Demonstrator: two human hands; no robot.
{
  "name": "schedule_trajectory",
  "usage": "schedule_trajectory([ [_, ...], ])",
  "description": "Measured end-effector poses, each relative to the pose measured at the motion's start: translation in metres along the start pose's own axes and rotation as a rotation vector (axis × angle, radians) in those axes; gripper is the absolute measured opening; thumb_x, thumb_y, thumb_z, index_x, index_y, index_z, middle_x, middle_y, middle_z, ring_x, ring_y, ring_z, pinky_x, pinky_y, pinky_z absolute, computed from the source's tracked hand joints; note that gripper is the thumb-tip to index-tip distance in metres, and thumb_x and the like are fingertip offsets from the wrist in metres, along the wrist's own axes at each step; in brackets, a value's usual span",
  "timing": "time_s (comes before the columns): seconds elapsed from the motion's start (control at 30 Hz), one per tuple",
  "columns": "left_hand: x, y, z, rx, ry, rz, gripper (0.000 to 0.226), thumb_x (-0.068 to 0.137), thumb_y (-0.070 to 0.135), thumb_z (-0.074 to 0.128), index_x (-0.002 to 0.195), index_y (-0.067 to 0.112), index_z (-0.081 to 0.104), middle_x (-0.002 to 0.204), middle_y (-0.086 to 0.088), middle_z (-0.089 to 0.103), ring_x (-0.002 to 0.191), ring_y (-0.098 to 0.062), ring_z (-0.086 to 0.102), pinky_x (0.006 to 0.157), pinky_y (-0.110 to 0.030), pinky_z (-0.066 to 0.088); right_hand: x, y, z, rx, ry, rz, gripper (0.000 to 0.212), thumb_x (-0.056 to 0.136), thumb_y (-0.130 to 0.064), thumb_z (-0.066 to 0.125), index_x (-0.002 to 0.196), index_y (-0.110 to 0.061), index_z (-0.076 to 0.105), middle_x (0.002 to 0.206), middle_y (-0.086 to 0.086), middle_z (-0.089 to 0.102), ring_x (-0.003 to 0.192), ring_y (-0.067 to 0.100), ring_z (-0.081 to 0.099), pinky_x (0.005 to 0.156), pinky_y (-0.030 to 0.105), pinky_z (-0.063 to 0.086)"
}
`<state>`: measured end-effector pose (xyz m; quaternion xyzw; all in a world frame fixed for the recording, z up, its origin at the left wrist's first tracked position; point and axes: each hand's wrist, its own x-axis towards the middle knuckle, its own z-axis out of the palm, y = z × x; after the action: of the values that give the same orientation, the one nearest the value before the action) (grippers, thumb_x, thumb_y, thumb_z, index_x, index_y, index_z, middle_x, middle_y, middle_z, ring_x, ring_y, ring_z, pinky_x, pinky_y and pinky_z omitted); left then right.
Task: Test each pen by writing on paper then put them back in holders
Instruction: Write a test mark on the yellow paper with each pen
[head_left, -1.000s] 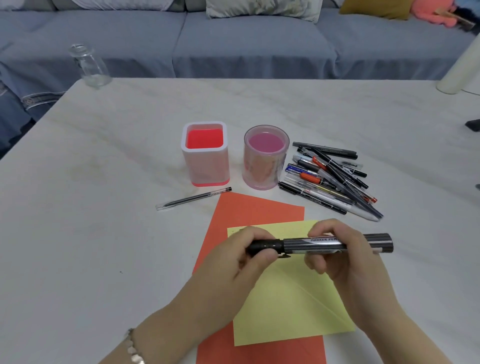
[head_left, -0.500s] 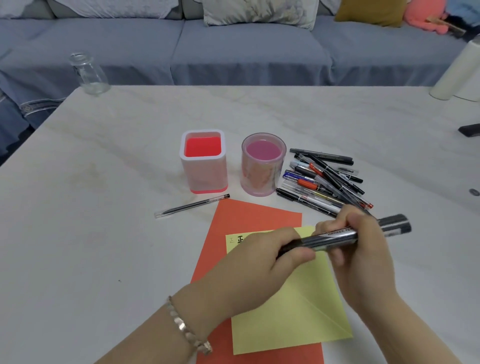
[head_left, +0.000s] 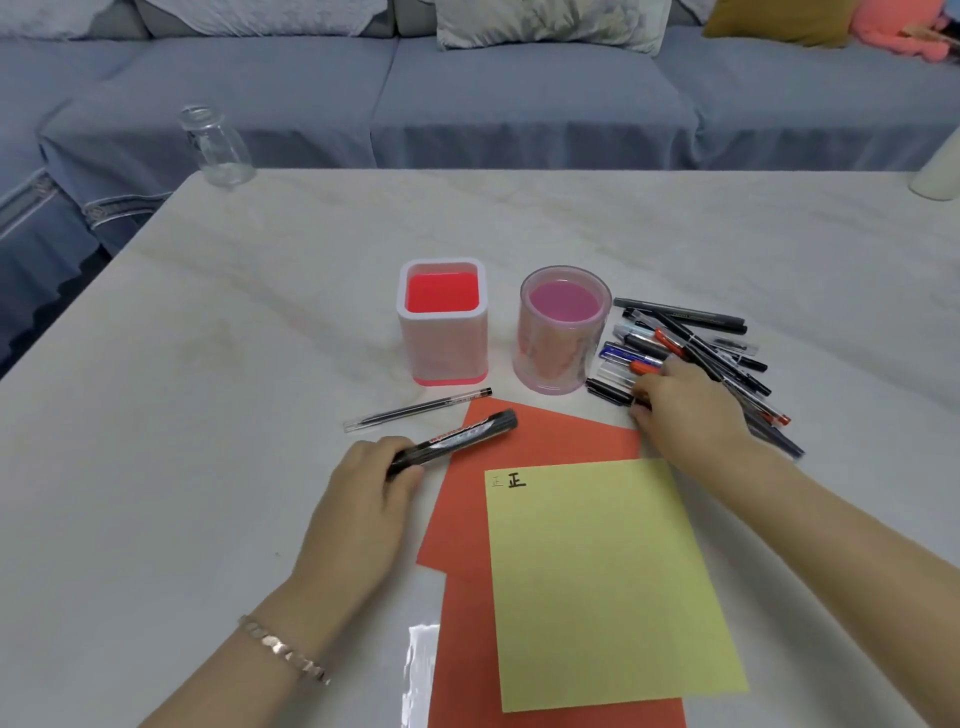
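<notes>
My left hand (head_left: 363, 499) grips a thick black marker (head_left: 457, 435) by one end, low over the table left of the orange paper (head_left: 545, 431). My right hand (head_left: 685, 410) rests on the near edge of the pile of pens (head_left: 696, 348), fingers curled over a black pen (head_left: 608, 389); whether it grips it is hidden. The yellow sheet (head_left: 602, 587) lies on the orange paper with two written marks at its top left. A square pink holder (head_left: 443, 325) and a round pink holder (head_left: 561, 332) stand behind the paper, both without pens. A thin clear pen (head_left: 415, 409) lies in front of the square holder.
A glass jar (head_left: 218, 148) stands at the table's far left corner. A white cylinder (head_left: 940, 171) stands at the far right edge. A blue sofa runs behind the table.
The marker was held by both hands over the yellow sheet. Now only my left hand holds it, moved left, and my right hand has reached forward onto the pen pile.
</notes>
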<state>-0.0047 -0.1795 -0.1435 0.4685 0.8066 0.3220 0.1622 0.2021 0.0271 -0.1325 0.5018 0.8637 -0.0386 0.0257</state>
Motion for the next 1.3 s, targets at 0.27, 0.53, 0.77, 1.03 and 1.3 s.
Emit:
schedule_trajectory([
  [0.27,0.032,-0.03,-0.004,0.414,0.155,0.006,0.028,0.073,0.007,0.075,0.1,0.005,0.069,0.092,-0.02,0.056,0.083,-0.04,0.052,0.071,-0.044,0.041,-0.009,-0.003,-0.008,-0.001,0.174,-0.029,0.026,0.09,-0.017,0.05,0.109,-0.001,0.061,0.108,0.018,0.057,0.103,0.037,0.05,0.083,0.041,0.04],
  [0.53,0.015,0.059,0.02,0.117,-0.117,0.518,0.044,0.087,0.036,0.04,0.12,0.011,0.056,0.115,-0.006,0.061,0.104,-0.017,0.051,0.088,-0.027,0.036,-0.071,-0.025,-0.041,0.266,0.179,-0.531,0.023,0.088,-0.031,0.049,0.096,-0.019,0.065,0.076,0.0,0.064,0.07,0.024,0.062,0.062,0.034,0.049],
  [0.77,-0.011,0.077,0.028,-0.032,-0.119,0.407,0.026,0.096,0.036,0.035,0.109,0.024,0.054,0.082,0.008,0.057,0.075,-0.014,0.052,0.065,-0.027,0.034,-0.09,-0.028,-0.035,0.516,0.575,-0.298,0.045,0.073,-0.039,0.068,0.113,-0.019,0.059,0.106,-0.005,0.057,0.105,0.012,0.047,0.095,0.026,0.033],
  [1.03,-0.018,0.074,0.026,-0.311,-0.384,0.31,0.03,0.089,0.032,0.038,0.109,0.02,0.057,0.088,0.013,0.053,0.082,0.001,0.046,0.069,-0.009,0.033,-0.101,-0.06,-0.029,1.531,-0.166,0.128,0.033,0.078,-0.043,0.066,0.064,-0.014,0.055,0.042,-0.001,0.045,0.036,0.01,0.035,0.038,0.014,0.027],
  [1.3,-0.024,0.079,0.025,-0.375,-0.392,0.311,0.024,0.093,0.037,0.044,0.089,0.019,0.06,0.057,0.004,0.047,0.05,-0.008,0.038,0.052,-0.02,0.029,-0.104,-0.075,-0.018,1.567,0.029,0.125,0.046,0.086,-0.026,0.057,0.056,-0.001,0.033,0.034,-0.006,0.03,0.035,0.006,0.027,0.04,0.014,0.026],
])
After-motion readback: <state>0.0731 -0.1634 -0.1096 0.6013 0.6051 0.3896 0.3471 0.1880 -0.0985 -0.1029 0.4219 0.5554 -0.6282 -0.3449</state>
